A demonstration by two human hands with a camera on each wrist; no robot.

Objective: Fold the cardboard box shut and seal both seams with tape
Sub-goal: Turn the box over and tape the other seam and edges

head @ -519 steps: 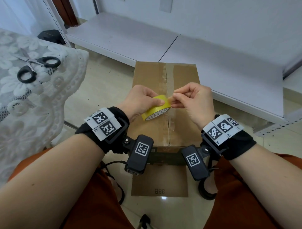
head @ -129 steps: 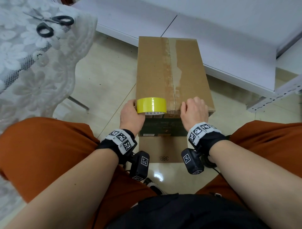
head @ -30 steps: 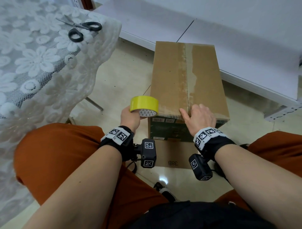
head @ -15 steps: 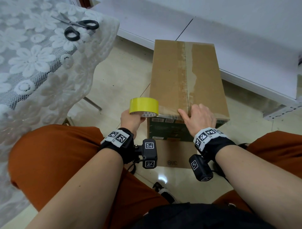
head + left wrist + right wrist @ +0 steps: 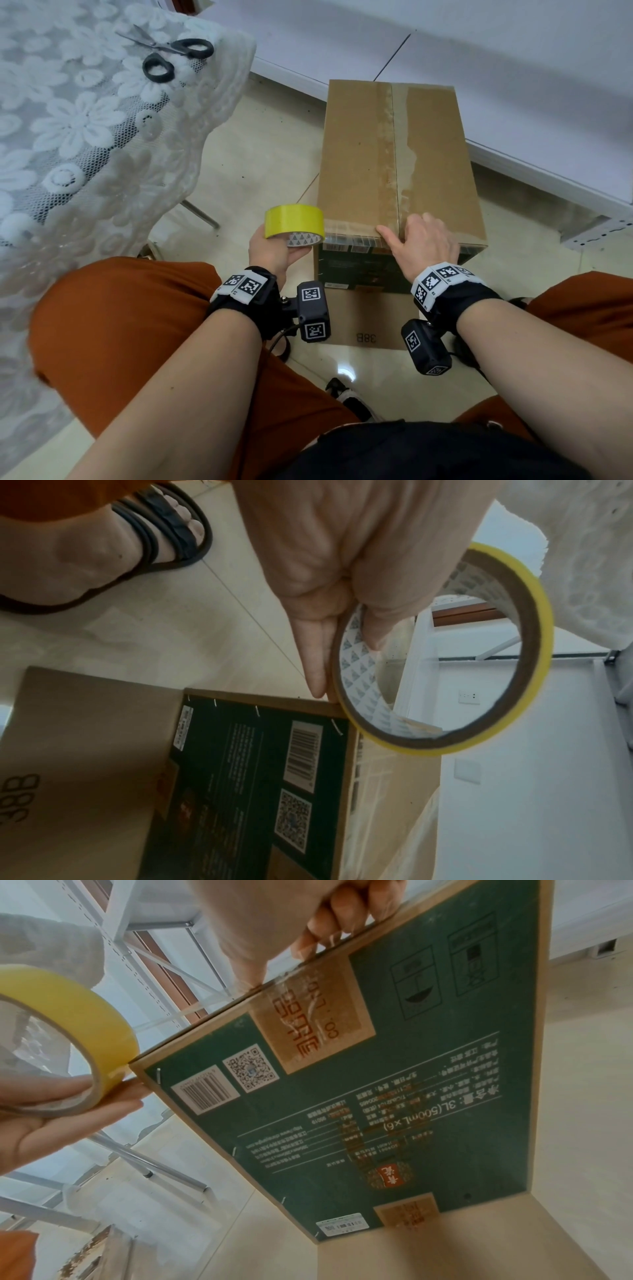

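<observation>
Glossy cream tiled floor (image 5: 267, 161), with a bright light reflection near the bottom centre of the head view. Low white shelf boards (image 5: 513, 68) on a perforated metal frame run along the far side. A desk at left carries a white floral lace cloth (image 5: 85, 130); black-handled scissors (image 5: 168, 54) lie near its far corner.

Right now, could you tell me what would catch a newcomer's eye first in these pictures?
The bright yellow tape roll stands out, held in the left hand at the near left corner of the tall cardboard box on the floor. The right hand presses on the box's near top edge. Black-handled scissors lie on the lace tablecloth, upper left.
</observation>
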